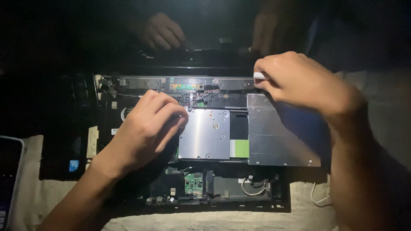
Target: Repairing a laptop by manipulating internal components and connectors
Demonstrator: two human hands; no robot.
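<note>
Touching drive (pixel 204 133), apparently, left fingers (pixel 182 122).

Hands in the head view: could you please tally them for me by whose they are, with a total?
The person's own hands: 2, left hand and right hand, both on the opened laptop.
Another person's hands: 2, one hand and a second hand, at the far edge.
Total: 4

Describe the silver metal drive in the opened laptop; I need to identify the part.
The optical drive is a flat, silver sheet-metal box lying level in the opened laptop chassis. Its left section shows a round hub and small screws; a green-striped strip sits mid-body. The left hand touches its upper-left corner; the right hand, pinching a small white object, is at its upper edge.
</note>
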